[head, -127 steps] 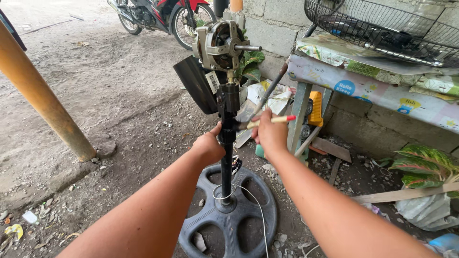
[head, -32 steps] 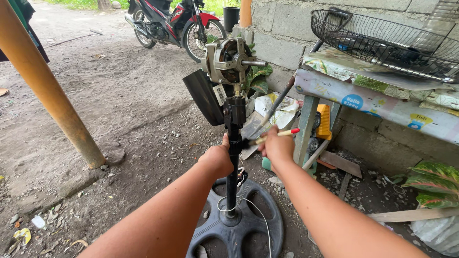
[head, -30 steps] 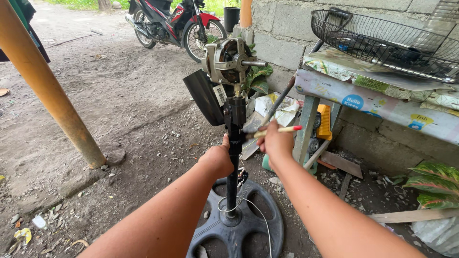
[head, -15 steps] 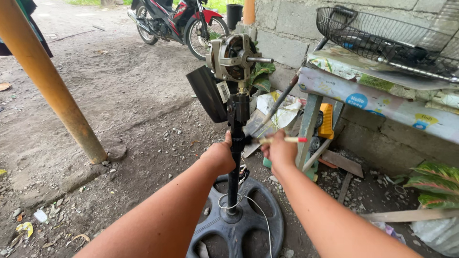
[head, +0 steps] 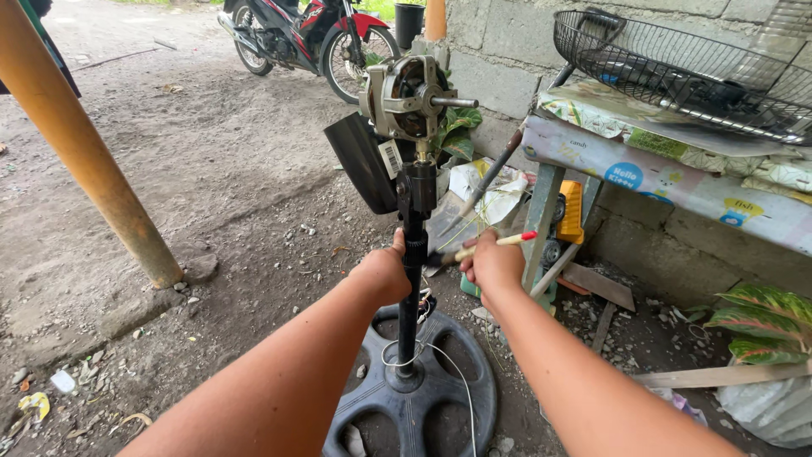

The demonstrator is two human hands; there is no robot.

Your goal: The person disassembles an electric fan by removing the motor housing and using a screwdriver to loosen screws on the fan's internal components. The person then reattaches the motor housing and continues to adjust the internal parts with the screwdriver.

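Note:
A stripped stand fan stands on the dirt: a bare motor [head: 409, 97] with its shaft on top, a black pole [head: 412, 279] and a round black base [head: 414, 398]. My left hand [head: 382, 272] is wrapped around the pole at mid height. My right hand [head: 492, 262] holds a screwdriver [head: 499, 243] with a pale yellow handle and red end, its tip pointing at the pole just right of my left hand. A thin white cord [head: 448, 372] loops over the base.
A wire fan guard [head: 677, 72] lies on a cloth-covered bench [head: 677, 182] at right by a block wall. An orange post [head: 80, 152] stands at left. A red motorcycle [head: 300, 38] is parked behind. Litter, planks and leafy plants [head: 757, 326] lie under the bench.
The view has shifted slightly closer and to the right. Both hands stay on the pole and the screwdriver, with the right hand a little lower than four seconds ago.

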